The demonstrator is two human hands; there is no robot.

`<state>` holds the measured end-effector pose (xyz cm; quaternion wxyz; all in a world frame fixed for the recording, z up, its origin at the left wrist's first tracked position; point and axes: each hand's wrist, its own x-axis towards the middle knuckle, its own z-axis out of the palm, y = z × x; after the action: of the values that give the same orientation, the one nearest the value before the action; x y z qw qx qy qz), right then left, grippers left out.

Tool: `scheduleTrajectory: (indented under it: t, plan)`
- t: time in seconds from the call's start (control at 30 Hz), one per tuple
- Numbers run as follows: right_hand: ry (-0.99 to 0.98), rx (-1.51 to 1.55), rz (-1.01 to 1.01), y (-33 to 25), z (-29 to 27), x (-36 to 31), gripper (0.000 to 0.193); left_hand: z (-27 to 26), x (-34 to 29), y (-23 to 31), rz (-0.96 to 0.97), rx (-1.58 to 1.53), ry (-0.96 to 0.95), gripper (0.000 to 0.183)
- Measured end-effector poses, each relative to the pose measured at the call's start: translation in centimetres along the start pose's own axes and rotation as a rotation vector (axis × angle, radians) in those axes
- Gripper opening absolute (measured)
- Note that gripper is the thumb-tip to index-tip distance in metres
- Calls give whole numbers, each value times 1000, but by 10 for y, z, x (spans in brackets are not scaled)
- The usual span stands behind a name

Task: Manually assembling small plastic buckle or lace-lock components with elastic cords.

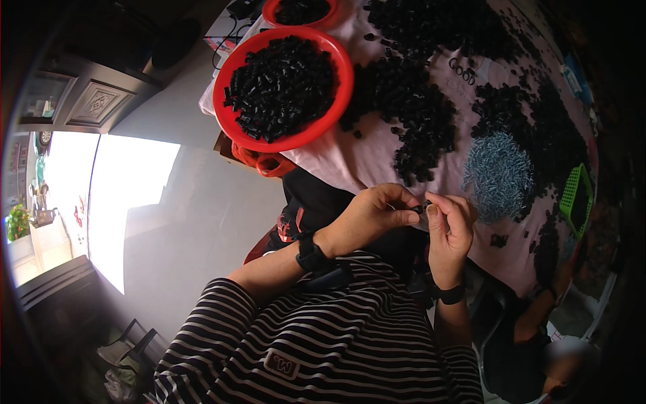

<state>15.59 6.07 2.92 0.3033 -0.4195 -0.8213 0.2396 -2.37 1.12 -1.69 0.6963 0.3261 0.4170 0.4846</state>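
Counter (372, 155) is cluttered; one piece (418, 209) is pinched by left hand (377, 212) and right hand (452, 229), fingers (408, 217) closed; fine handling seems underway, steadiness needed.

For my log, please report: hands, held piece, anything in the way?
Left hand, right hand: both pinching small black piece between them. Bluish pile near right hand; nothing seen blocking.

Homelike workroom: panelled door (99, 102), black parts (422, 114)
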Motion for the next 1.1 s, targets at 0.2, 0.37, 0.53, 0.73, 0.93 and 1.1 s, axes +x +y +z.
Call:
scheduleTrajectory:
  t: [0.2, 0.37, 0.53, 0.73, 0.93, 1.1]
  plan:
    - [-21, 10, 10, 2, 5, -4, 18, 1, -1, 4, -18, 59, 41, 27]
    - [-47, 181, 139, 7, 10, -3, 22, -1, 1, 2, -24, -20, 69, 24]
    - [-182, -202, -155, -8, -4, 4, 36, -4, -1, 7, -107, -100, 87, 20]
    - [-162, -452, -253, -7, -6, 3, 48, -5, 3, 7, -181, -250, 8, 19]
    - [-114, -418, -297, -6, 3, -2, 46, -8, -2, 13, -227, -196, -20, 23]
    - [-114, -435, -296, -6, 3, -6, 43, -8, 0, 12, -194, -127, -54, 26]
